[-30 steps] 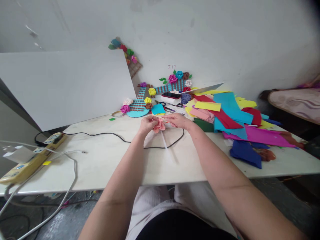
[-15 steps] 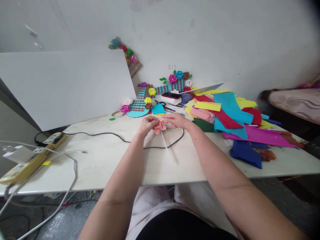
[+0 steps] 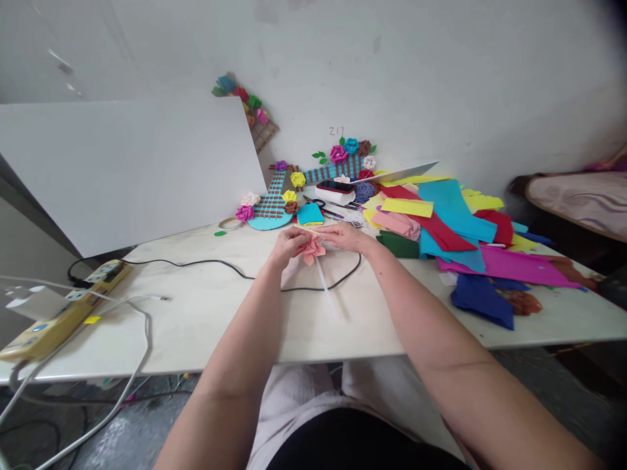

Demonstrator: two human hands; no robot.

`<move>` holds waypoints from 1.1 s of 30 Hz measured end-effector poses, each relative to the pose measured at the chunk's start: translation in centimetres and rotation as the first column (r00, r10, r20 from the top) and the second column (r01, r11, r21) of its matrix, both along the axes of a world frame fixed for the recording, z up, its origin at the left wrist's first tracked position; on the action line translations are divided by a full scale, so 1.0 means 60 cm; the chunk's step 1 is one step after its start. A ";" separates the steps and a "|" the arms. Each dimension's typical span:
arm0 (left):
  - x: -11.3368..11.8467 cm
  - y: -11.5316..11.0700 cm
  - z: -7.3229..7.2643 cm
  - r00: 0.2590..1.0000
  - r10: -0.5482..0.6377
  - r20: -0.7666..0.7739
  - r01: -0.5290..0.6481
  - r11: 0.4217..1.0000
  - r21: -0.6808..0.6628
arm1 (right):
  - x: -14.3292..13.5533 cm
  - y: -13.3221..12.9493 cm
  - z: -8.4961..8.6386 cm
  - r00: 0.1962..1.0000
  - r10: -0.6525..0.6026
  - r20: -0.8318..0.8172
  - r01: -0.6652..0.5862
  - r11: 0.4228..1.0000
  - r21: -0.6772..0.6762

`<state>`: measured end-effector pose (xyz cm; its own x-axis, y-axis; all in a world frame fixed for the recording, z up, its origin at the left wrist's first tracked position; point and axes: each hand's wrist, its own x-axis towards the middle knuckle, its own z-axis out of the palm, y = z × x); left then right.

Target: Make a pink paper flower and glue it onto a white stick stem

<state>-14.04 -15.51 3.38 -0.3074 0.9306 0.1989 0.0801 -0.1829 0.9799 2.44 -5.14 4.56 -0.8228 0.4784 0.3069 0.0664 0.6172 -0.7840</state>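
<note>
At the middle of the table, my left hand [image 3: 290, 244] is closed on a pink crepe paper flower [image 3: 311, 248]. My right hand [image 3: 343, 236] meets it from the other side, its fingers pressed together at the flower's upper right edge; what lies between the fingertips is too small to make out. A pale translucent stick [image 3: 325, 284] points down from beneath the flower toward the table's front edge. Just beyond my hands lies a turquoise paper square [image 3: 310, 213], near a blue board [image 3: 270, 220] decorated with paper flowers.
Crepe paper sheets [image 3: 453, 215] are heaped on the right. A phone [image 3: 336, 187] rests on a white box behind my hands. A large white board [image 3: 132, 170] leans at the back left. The power strip [image 3: 63, 313] and white cables lie left; a black cable [image 3: 215, 261] crosses the table.
The pink flower has turned slightly between my hands, and its petals point differently. Both hands have stayed in nearly the same place.
</note>
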 end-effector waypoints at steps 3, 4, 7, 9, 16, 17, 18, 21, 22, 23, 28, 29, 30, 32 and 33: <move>-0.002 -0.001 -0.001 1.000 -0.012 -0.014 0.012 1.000 0.023 | -0.003 0.002 -0.002 1.000 0.017 -0.011 -0.017 1.000 0.016; -0.002 -0.001 -0.001 1.000 -0.023 -0.001 0.023 0.999 0.028 | -0.003 0.002 -0.002 1.000 0.027 -0.016 -0.027 0.999 0.027; -0.003 -0.001 -0.002 0.998 -0.050 0.034 0.049 0.998 0.027 | -0.004 0.002 -0.001 0.999 0.047 -0.024 -0.044 0.994 0.096; -0.003 0.000 -0.002 0.997 -0.054 0.051 0.053 0.999 0.008 | -0.005 0.000 0.001 0.999 0.040 -0.018 -0.036 0.986 0.160; -0.005 -0.002 0.000 0.991 -0.061 0.119 0.064 0.998 -0.018 | -0.003 -0.012 0.009 0.987 -0.140 0.076 0.100 0.917 0.386; -0.005 -0.003 0.001 0.990 -0.084 0.116 0.087 0.996 -0.019 | -0.002 -0.014 0.011 0.982 -0.166 0.089 0.115 0.901 0.418; -0.004 -0.004 0.002 0.988 -0.104 0.111 0.107 0.994 -0.020 | -0.001 -0.016 0.013 0.977 -0.187 0.103 0.123 0.886 0.447; -0.004 -0.005 0.003 0.988 -0.113 0.108 0.116 0.993 -0.020 | 0.001 -0.020 0.017 0.964 -0.232 0.132 0.132 0.843 0.521; -0.004 -0.005 0.003 0.988 -0.103 0.115 0.106 0.994 -0.017 | 0.001 -0.022 0.018 0.959 -0.247 0.142 0.132 0.827 0.547; -0.004 -0.004 0.002 0.988 -0.094 0.126 0.096 0.995 -0.013 | 0.002 -0.023 0.019 0.953 -0.262 0.150 0.132 0.809 0.573; -0.006 -0.001 -0.001 0.982 -0.073 0.177 0.077 0.997 -0.016 | 0.001 -0.027 0.021 0.928 -0.328 0.174 0.134 0.734 0.666; -0.006 -0.001 -0.002 0.980 -0.073 0.183 0.078 0.997 -0.020 | 0.001 -0.028 0.022 0.925 -0.336 0.176 0.134 0.724 0.677; -0.006 -0.001 -0.002 0.979 -0.076 0.188 0.081 0.996 -0.022 | 0.001 -0.029 0.023 0.922 -0.343 0.178 0.133 0.714 0.687; -0.006 -0.001 -0.002 0.977 -0.084 0.197 0.090 0.996 -0.020 | 0.001 -0.030 0.024 0.918 -0.352 0.182 0.128 0.697 0.706; -0.007 -0.001 -0.003 0.976 -0.084 0.202 0.090 0.996 -0.019 | 0.001 -0.031 0.025 0.916 -0.356 0.184 0.124 0.689 0.714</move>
<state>-14.43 -15.54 3.21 -0.2562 0.9597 0.1151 -0.1335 -0.1531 0.9791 2.51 -6.99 6.03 -0.8112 0.4291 0.3972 0.4366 0.8964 -0.0766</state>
